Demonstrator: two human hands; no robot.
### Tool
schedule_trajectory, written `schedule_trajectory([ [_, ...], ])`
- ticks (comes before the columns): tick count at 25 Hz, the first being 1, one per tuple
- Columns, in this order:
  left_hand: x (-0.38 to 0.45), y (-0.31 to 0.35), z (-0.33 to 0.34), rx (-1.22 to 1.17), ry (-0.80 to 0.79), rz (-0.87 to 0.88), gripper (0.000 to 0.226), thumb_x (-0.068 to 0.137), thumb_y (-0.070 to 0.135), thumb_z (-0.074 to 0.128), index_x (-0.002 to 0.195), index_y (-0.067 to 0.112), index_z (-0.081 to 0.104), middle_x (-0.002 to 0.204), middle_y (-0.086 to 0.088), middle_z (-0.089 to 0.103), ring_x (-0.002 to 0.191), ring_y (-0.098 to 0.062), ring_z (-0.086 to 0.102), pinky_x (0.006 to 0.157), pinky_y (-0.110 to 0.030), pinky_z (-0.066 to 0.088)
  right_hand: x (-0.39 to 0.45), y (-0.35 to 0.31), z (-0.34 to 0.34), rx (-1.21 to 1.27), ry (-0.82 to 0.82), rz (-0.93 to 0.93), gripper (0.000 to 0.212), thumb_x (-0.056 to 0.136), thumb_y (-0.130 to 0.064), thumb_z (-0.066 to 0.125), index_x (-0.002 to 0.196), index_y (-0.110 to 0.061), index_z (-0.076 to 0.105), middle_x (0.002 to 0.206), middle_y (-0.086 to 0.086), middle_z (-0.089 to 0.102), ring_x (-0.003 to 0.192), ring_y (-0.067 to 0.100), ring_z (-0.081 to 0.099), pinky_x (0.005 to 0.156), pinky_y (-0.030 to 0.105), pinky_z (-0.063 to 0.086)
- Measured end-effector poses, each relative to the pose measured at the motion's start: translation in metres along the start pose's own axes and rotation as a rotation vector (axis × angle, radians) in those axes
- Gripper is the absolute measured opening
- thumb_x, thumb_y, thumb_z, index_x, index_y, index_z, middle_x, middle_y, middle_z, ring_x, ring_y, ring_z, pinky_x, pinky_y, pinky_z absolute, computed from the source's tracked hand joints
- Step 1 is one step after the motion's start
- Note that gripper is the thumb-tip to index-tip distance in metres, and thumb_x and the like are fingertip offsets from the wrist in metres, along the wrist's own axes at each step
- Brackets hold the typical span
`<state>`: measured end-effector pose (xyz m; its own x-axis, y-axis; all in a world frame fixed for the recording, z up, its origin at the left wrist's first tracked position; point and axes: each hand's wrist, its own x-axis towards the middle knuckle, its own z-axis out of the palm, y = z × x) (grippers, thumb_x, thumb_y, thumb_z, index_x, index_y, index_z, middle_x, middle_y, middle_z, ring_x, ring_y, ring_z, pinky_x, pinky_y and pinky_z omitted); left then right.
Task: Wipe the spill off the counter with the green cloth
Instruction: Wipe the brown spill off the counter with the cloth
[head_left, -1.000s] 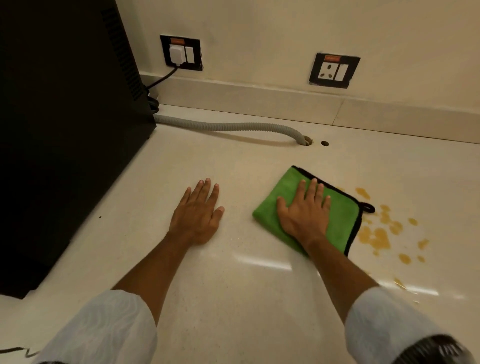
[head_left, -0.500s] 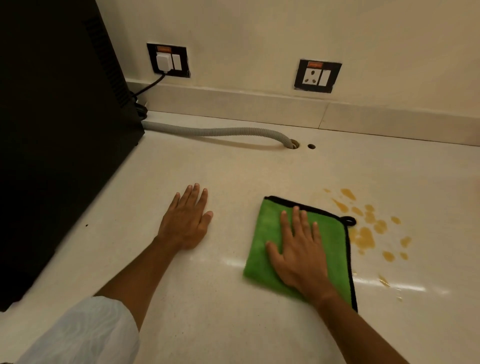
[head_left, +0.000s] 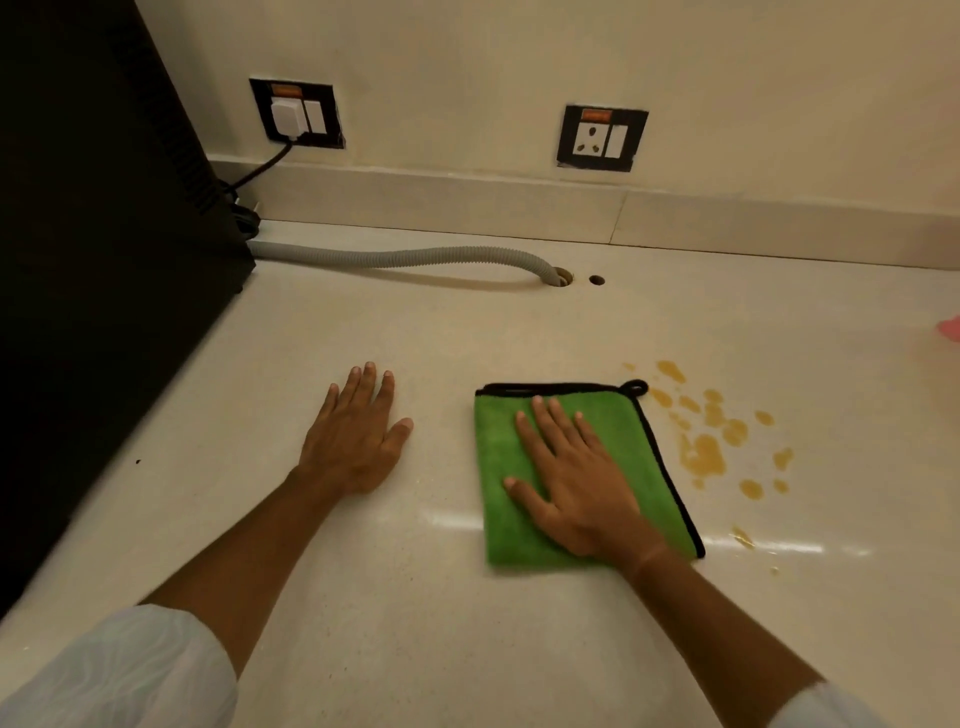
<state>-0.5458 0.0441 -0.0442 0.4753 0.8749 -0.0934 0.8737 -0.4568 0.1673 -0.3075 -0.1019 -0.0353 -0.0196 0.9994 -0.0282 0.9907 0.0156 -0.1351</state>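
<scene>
The green cloth (head_left: 498, 467), folded and edged in black with a small loop at its far right corner, lies flat on the pale counter (head_left: 415, 623). My right hand (head_left: 576, 483) is pressed flat on top of it, fingers spread and pointing away from me. The spill (head_left: 704, 454) is a scatter of orange-brown drops and one larger puddle, just right of the cloth's black edge and not touching it. My left hand (head_left: 353, 441) rests palm down on the bare counter, a hand's width to the left of the cloth.
A tall black appliance (head_left: 104, 260) fills the left side. A grey ribbed hose (head_left: 405, 257) runs from it along the back into a counter hole, with a smaller hole (head_left: 597, 280) beside it. Two wall sockets (head_left: 601, 137) sit above. Something pink (head_left: 950, 328) shows at the right edge.
My right hand has slid the cloth nearer to me and turned it, so its far edge now lies square. The left hand has stayed flat on the counter.
</scene>
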Motion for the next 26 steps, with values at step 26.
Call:
schedule_trajectory([
  [26, 0.055, 0.091, 0.020, 0.013, 0.009, 0.174, 0.077, 0.088, 0.058, 0.010, 0.152, 0.020, -0.011, 0.163, -0.006, -0.015, 0.150, -0.019, -0.015, 0.122, -0.042, -0.006, 0.043, 0.128, -0.012, -0.005, 0.056, 0.588, 0.082, 0.089, -0.072, 0.006, 0.155, -0.024, 0.003, 0.163, 0.015, -0.001, 0.151, 0.032, -0.004, 0.122, 0.050, 0.000],
])
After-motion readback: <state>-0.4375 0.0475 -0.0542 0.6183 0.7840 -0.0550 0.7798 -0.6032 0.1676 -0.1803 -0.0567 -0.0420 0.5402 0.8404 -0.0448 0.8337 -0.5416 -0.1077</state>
